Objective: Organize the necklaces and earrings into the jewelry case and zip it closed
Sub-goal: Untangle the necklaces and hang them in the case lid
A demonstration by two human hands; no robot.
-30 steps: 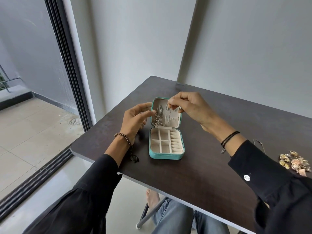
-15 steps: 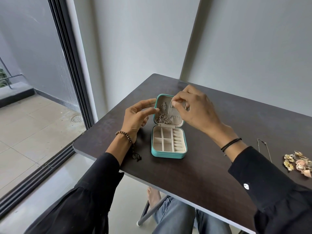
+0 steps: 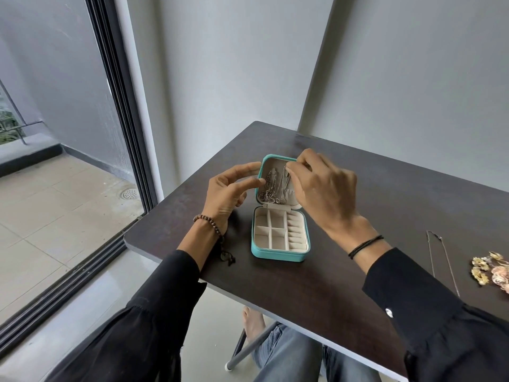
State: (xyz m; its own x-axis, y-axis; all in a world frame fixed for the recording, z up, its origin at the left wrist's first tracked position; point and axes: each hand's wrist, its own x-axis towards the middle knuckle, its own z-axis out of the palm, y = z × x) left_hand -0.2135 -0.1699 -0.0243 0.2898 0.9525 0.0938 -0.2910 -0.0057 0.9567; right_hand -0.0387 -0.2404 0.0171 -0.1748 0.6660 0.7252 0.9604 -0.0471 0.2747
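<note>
A teal jewelry case [image 3: 278, 255] lies open on the dark table [image 3: 316, 285], its lid propped upright. Silver necklaces [image 3: 271, 188] hang inside the lid. My right hand [image 3: 322, 188] pinches the top of a thin silver chain at the lid's upper right corner. At the lid's left edge my left hand [image 3: 228, 191] has its fingers spread and touches the case. The beige compartments in the base hold nothing I can see. Another thin necklace [image 3: 440, 260] and a small heap of gold and pink earrings [image 3: 491, 270] lie at the right of the table.
The table's near edge runs diagonally just below the case. A wall corner stands behind the table, and a sliding glass door with a dark frame [image 3: 121, 106] is on the left. My legs [image 3: 286, 351] show under the table.
My right hand moved up and left to the lid's top corner with the chain, which now hangs inside the lid. My left hand stayed at the lid's left edge.
</note>
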